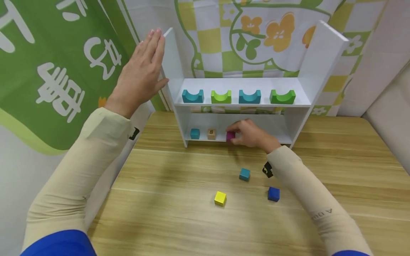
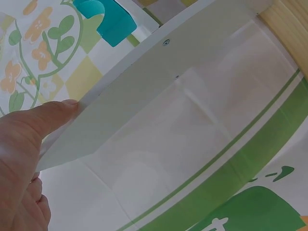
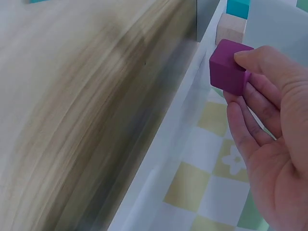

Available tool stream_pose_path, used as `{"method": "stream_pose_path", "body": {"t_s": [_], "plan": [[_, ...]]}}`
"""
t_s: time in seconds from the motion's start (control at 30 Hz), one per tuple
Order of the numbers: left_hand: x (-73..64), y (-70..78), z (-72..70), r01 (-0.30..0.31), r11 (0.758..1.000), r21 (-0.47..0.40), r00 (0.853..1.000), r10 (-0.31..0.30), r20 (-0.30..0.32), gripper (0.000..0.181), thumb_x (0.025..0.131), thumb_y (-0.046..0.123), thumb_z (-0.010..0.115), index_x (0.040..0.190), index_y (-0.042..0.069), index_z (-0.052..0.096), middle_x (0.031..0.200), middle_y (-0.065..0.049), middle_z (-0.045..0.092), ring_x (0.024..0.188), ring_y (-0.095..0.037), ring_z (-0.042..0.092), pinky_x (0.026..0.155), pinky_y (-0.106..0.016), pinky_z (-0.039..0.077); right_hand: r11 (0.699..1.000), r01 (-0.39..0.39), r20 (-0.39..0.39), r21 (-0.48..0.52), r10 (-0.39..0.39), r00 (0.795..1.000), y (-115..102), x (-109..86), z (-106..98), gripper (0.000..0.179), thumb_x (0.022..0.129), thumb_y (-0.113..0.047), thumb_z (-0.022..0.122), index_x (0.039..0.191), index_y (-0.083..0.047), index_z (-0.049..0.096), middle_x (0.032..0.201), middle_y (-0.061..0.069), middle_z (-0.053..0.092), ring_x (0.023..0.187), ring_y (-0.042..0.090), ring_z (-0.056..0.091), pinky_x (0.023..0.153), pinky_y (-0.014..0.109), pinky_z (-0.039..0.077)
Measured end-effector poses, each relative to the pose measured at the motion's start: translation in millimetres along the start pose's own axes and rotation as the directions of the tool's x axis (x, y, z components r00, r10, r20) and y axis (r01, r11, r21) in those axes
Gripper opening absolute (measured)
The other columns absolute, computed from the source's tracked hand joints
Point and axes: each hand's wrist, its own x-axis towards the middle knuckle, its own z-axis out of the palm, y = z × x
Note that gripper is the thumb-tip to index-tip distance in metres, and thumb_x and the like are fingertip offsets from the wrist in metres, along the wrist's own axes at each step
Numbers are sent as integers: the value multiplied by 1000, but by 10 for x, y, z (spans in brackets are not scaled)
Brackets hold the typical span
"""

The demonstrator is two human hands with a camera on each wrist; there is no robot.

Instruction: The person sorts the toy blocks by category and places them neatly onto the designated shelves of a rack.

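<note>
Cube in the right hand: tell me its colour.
The cube is plain magenta-purple, shown best in the right wrist view.

Bright, diffuse light fills the room, laying soft-edged shadows across the desk (image 1: pixel 179 220). The head view stretches toward its edges, and the right fingers (image 1: pixel 235 126) blur slightly. Both wrist views look dimmer, greyer; the right shows dark shadow beside the shelf (image 3: pixel 159 159).

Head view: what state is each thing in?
Left hand: fingers straight
Right hand: pinching purple cube
Purple cube: held
Shelf unit: upright
Curved blocks: shelved, hollows up
Teal cube: shelved
Wooden cube: shelved
Second teal cube: on table
Yellow cube: on table
Blue cube: on table
</note>
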Motion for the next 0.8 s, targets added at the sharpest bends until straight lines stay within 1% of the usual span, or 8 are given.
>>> {"method": "stream_pose_path", "body": {"t_s": [0.17,0.33,0.53,0.8], "plan": [[-5,-5,1,-3,1000,1,1000,3,-5,101,102,26,72,167,-5,0,178,-20,-3,167,-36,1,138,-48,6,1000,-10,-7,-9,10,1000,-2,110,22,41,94,-12,77,132,0,72,132,19,74,119,35,73,104,48,62],[-3,-8,-3,-1,1000,2,1000,0,8,102,102,26,72,167,-4,-1,178,-20,-5,167,-36,0,138,-48,5,1000,-23,-9,-16,23,1000,1,187,57,40,93,-10,77,132,0,73,131,19,75,117,34,73,102,47,63],[1,-10,10,-5,1000,5,1000,5,16,103,102,27,72,167,-4,-1,178,-20,-5,167,-37,0,138,-48,5,999,-51,16,1,51,999,11,217,111,41,94,-10,78,133,0,72,132,19,74,118,33,73,104,46,62],[1,-30,8,-10,1000,23,1000,10,4,102,103,28,70,167,-5,-1,178,-20,-5,167,-37,0,138,-49,7,999,-51,19,-6,52,998,19,249,110,41,94,-11,77,133,0,72,131,19,74,118,34,73,103,46,62]]}}
